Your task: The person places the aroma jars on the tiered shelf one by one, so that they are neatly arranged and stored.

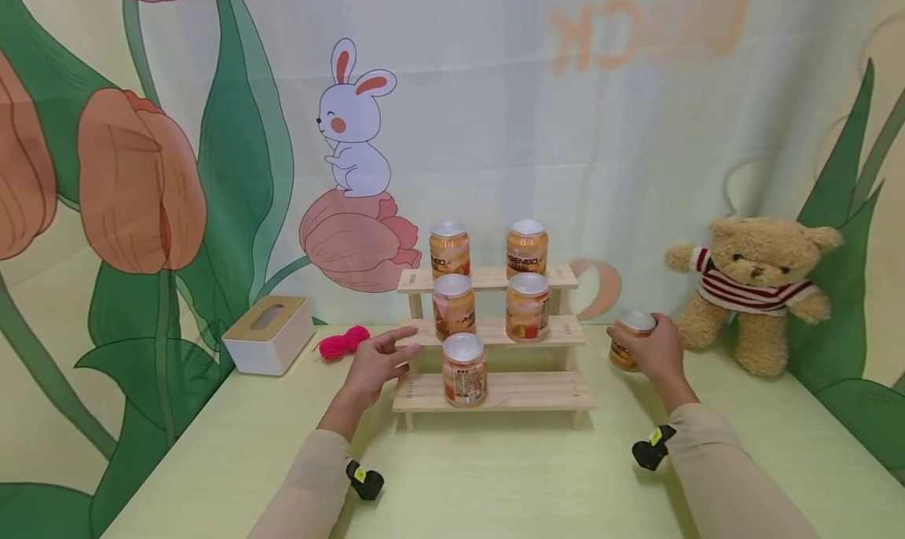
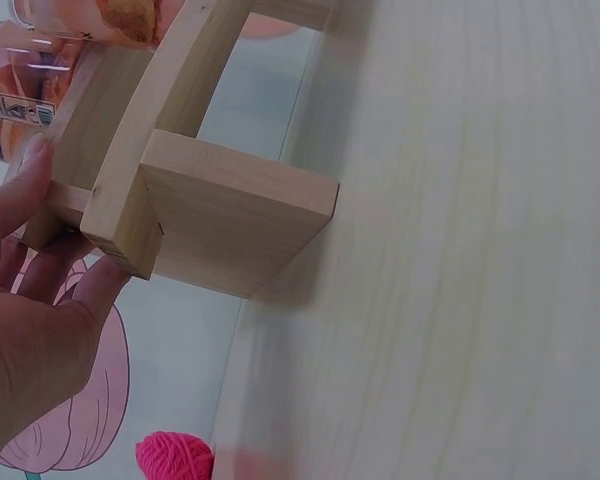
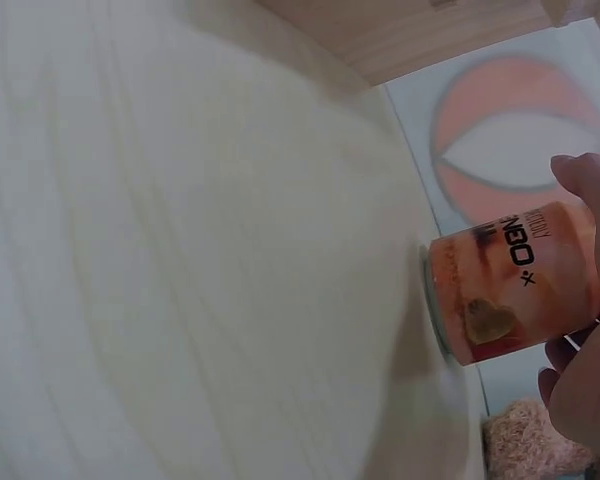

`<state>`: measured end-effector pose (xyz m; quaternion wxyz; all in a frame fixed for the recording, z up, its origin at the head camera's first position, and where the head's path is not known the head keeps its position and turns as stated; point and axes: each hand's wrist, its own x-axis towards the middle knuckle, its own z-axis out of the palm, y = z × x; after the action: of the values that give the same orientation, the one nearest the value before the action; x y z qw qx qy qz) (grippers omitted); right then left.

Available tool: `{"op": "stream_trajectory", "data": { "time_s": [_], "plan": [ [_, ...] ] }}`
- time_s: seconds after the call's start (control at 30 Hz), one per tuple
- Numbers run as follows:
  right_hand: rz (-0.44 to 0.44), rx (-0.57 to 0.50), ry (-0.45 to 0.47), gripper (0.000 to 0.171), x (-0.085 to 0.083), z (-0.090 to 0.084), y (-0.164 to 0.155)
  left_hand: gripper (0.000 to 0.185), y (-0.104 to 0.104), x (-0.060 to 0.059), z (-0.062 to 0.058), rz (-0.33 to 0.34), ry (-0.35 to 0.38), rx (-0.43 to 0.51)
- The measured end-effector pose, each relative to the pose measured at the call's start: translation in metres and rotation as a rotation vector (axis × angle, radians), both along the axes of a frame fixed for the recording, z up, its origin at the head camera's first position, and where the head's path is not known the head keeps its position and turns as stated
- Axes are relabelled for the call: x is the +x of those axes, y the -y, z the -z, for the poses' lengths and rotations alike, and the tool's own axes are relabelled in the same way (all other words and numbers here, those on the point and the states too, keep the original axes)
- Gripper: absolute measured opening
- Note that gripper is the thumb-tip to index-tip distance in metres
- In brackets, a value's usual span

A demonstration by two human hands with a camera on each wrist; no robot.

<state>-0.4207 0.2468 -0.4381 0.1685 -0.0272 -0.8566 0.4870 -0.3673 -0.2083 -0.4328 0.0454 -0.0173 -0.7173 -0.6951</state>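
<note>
A three-step wooden shelf [image 1: 523, 390] stands on the table with orange-labelled cans on it. Two cans are on the top step, two on the middle, and one can [image 1: 464, 372] is at the left of the bottom step. My left hand [image 1: 375, 366] grips the shelf's left end; in the left wrist view, thumb and fingers lie around the board ends [image 2: 130, 240]. Right of the shelf, my right hand [image 1: 657, 354] holds another can [image 3: 515, 285] upright, thumb on one side and fingers on the other. Whether its base touches the table cannot be told.
A white tissue box with a wooden lid [image 1: 265, 339] and a pink yarn bundle [image 1: 342, 342] sit left of the shelf. A teddy bear in a striped shirt [image 1: 756, 287] sits at the right. Behind hangs a printed curtain [image 1: 467, 130].
</note>
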Motion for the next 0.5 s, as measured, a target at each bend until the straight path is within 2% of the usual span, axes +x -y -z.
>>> {"op": "stream_trajectory", "data": {
  "time_s": [0.2,0.4,0.5],
  "plan": [
    [0.013,0.013,-0.02,0.083,-0.0019,0.0057,-0.0029,0.041,0.0002,-0.0007,-0.0005,-0.001,-0.005,-0.009],
    [0.025,0.044,-0.003,0.081,-0.003,0.0096,-0.0061,0.041,0.0019,-0.0025,0.0025,0.018,-0.019,0.008],
    [0.02,0.018,0.008,0.082,-0.0031,0.0101,-0.0066,0.041,0.0023,-0.0033,0.0042,0.021,-0.027,0.014]
  ]
}}
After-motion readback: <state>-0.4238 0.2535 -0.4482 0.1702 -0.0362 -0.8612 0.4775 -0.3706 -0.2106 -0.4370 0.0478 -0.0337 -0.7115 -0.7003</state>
